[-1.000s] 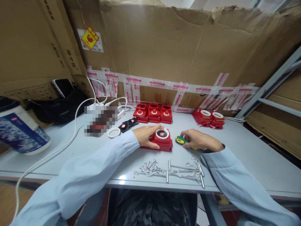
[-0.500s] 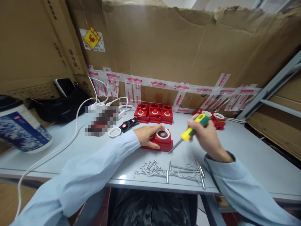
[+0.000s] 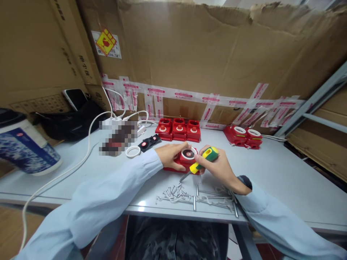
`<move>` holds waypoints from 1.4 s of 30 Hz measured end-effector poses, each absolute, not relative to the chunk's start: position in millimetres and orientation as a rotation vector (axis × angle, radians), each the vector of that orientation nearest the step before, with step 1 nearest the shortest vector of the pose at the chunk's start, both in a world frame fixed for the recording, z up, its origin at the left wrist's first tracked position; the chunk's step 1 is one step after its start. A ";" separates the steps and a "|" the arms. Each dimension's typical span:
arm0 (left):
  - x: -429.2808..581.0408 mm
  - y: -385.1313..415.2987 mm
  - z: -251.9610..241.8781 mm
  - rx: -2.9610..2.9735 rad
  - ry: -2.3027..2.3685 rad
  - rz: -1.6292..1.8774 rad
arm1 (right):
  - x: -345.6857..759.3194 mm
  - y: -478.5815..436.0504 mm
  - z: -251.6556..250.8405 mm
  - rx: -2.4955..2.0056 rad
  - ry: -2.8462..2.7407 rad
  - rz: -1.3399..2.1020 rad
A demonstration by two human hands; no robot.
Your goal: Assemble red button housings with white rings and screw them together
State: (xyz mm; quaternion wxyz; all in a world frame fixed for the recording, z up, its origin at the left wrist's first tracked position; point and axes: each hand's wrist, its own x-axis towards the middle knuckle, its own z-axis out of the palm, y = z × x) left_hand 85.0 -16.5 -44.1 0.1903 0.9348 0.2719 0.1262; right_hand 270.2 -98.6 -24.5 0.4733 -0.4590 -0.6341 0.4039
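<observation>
My left hand [image 3: 175, 157] is closed around a red housing [image 3: 176, 169] with a white ring [image 3: 189, 154] on its top, steadying it on the table. In my right hand [image 3: 217, 168] is a screwdriver [image 3: 208, 156] with a yellow and green handle. Its shaft slants down to the left, and the tip is at the far edge of a pile of screws [image 3: 175, 190]. Whether a screw clings to the tip is too small to tell. Right of the pile lie metal T-shaped bars [image 3: 210, 196] with thin pale cords.
Three red housings [image 3: 179, 130] stand at the back, and two more with white rings [image 3: 244, 137] at the back right. A loose white ring [image 3: 133, 152] and black parts [image 3: 148, 143] lie left. A cup [image 3: 25, 144] and white cable [image 3: 88, 144] occupy the left side.
My right hand has moved left with the screwdriver, bringing its tip from beside the red housing's right end to the screw pile. My left hand stays on the housing.
</observation>
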 end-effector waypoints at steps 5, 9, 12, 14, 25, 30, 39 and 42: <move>84.4 -15.6 -45.3 2.606 0.746 0.376 | 273.4 -98.4 -18.9 -1.117 -1.502 0.936; 84.3 -14.4 -46.1 2.589 0.732 0.382 | 280.0 -99.1 -13.2 -1.120 -1.508 0.843; 84.3 -14.4 -46.1 2.576 0.730 0.390 | 285.0 -100.0 -10.1 -1.095 -1.499 0.787; 84.2 -15.1 -45.6 2.572 0.738 0.392 | 288.4 -100.2 -7.9 -1.086 -1.491 0.749; 84.7 -17.5 -37.8 2.567 0.794 0.287 | 320.2 -81.9 7.6 -0.984 -1.289 0.373; 84.1 -16.6 -39.0 2.558 0.783 0.294 | 322.4 -64.7 0.2 -1.054 -1.276 0.334; 84.6 -16.3 -39.6 2.548 0.786 0.289 | 319.2 -56.2 -5.9 -1.043 -1.317 0.338; 84.3 -16.2 -39.6 2.546 0.803 0.274 | 318.2 -55.4 -7.2 -1.061 -1.326 0.349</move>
